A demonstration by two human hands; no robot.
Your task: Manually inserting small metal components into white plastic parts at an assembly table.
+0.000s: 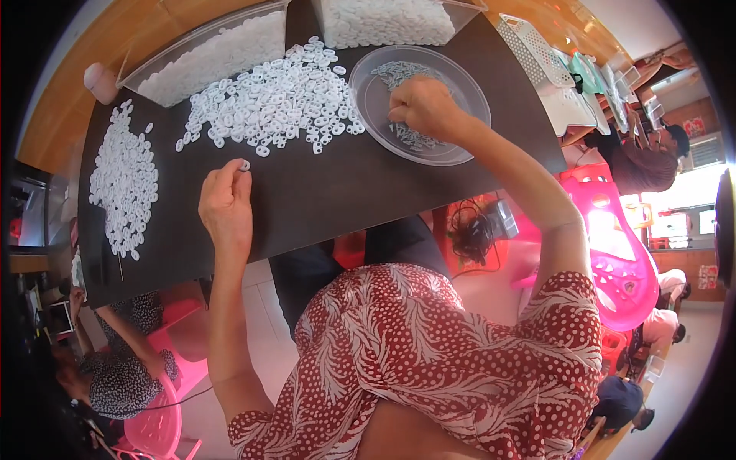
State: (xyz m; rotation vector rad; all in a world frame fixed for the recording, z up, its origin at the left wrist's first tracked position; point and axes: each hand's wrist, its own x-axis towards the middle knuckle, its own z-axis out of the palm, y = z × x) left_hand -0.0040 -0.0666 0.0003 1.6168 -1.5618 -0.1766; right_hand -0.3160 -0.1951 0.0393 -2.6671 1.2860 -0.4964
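Between the thumb and fingertips of my left hand (228, 201) is a small white oval plastic piece (244, 165), held just above the dark table. Over a round clear plastic tray (369, 143) on the right, my right hand (424, 106) has its fingers bent down and pressed together. Small grey metal pins (414, 139) lie scattered in that tray, and whatever my right fingertips hold is hidden. A big heap of white oval pieces with holes (268, 103) spreads beyond my left hand. Another pile of white pieces (124, 184) lies at the table's left side.
Two clear bins, a left one (165, 100) and a right one (387, 23), stand at the far edge, full of white pieces. A pinkish bottle (100, 83) is at the far left corner. Pink plastic chairs (613, 253) and a black cable bundle (471, 234) are nearby. Other people sit on both sides.
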